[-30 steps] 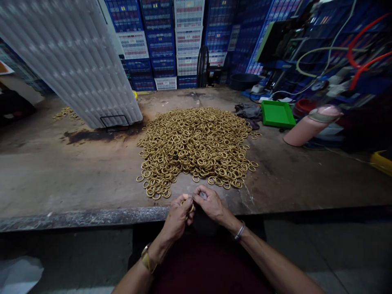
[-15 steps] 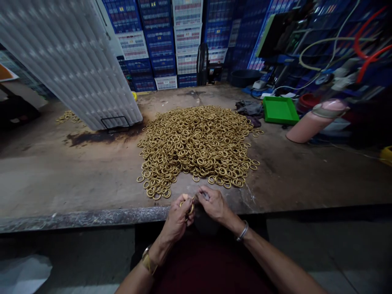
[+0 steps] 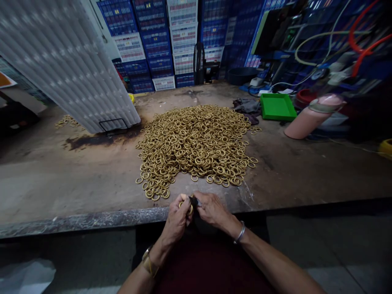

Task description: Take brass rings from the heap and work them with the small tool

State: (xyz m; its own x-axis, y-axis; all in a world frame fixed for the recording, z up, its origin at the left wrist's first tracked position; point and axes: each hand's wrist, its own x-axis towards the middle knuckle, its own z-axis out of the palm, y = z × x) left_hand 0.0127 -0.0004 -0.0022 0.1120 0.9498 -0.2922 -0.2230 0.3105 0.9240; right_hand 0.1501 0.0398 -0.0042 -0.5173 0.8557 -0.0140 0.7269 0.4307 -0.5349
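A big heap of brass rings lies in the middle of the worn table. At the table's near edge my left hand is closed on a brass ring, held just in front of the heap. My right hand is pinched on a small dark tool whose tip touches that ring. Both hands meet over the table's edge. A watch sits on my left wrist and a bangle on my right.
A white ribbed panel leans on the table at back left, with a small scatter of rings beside it. A green tray, a pink cylinder and a cloth lie at right. Stacked blue and white crates fill the back.
My hands stay together at the table's edge. The dark tool in my right hand now shows between the fingers, against the ring. The view has shifted slightly.
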